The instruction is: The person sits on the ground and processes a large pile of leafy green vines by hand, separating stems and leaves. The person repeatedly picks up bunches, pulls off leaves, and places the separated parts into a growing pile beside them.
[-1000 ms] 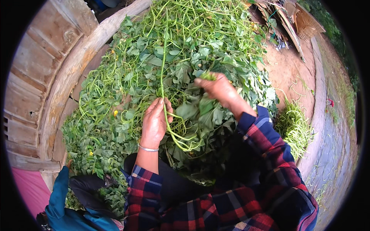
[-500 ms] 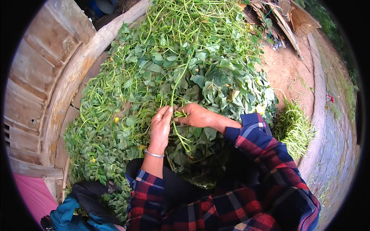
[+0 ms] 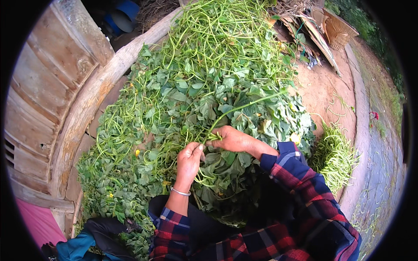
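My left hand [image 3: 188,162], with a silver bangle on its wrist, is closed with thumb and fingers pinching a green vine stem [image 3: 237,108]. Beside it, nearly touching, my right hand [image 3: 238,141] is closed around the same stem and a small bunch of short green stem pieces [image 3: 214,136]. From the right hand the stem's long part slants up to the right over the leaves. A thinner forked end [image 3: 203,177] hangs below the left hand. Both hands are above a large heap of leafy green vines [image 3: 174,93] with a few yellow flowers.
A pile of short green stems [image 3: 335,163] lies at the right, by a raised edge [image 3: 362,126]. At the far right are wood strips [image 3: 320,37] and a woven basket [image 3: 339,30]. A log [image 3: 102,87] and plank wall [image 3: 48,87] border the left; dark and teal cloth [image 3: 78,247] lies lower left.
The long part of the stem has swung from nearly upright to slanting right. My hands appear lower and slightly farther right, and the whole view has shifted a little.
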Demonstrator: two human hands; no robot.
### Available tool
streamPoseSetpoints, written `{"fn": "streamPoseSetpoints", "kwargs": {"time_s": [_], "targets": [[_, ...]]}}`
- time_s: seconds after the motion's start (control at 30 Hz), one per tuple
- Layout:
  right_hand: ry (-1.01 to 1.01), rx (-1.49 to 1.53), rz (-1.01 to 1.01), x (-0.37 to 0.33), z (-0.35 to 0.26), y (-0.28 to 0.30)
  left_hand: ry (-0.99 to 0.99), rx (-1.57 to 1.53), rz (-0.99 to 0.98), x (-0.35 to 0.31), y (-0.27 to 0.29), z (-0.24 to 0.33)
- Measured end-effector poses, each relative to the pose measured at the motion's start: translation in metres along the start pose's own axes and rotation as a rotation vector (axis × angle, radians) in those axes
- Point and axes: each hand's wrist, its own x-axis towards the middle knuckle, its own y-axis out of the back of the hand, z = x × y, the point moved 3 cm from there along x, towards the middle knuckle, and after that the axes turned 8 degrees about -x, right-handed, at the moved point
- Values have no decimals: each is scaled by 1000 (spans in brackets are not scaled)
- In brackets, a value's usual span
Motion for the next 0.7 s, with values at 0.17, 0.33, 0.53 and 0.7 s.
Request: {"fn": "streamPoseSetpoints", "kwargs": {"time_s": [0.17,0.33,0.53,0.7], "targets": [[340,-482,248,-4,-17,0,184,-209,-44,1,9,-7],[247,-724,325,0,9,11,323,-578,-178,-2,7,4],[-43,364,485,1,32,56,224,-690,68,7,37,-5],[-24,937,384,-8,18,59,164,-664,64,7,37,2]]}}
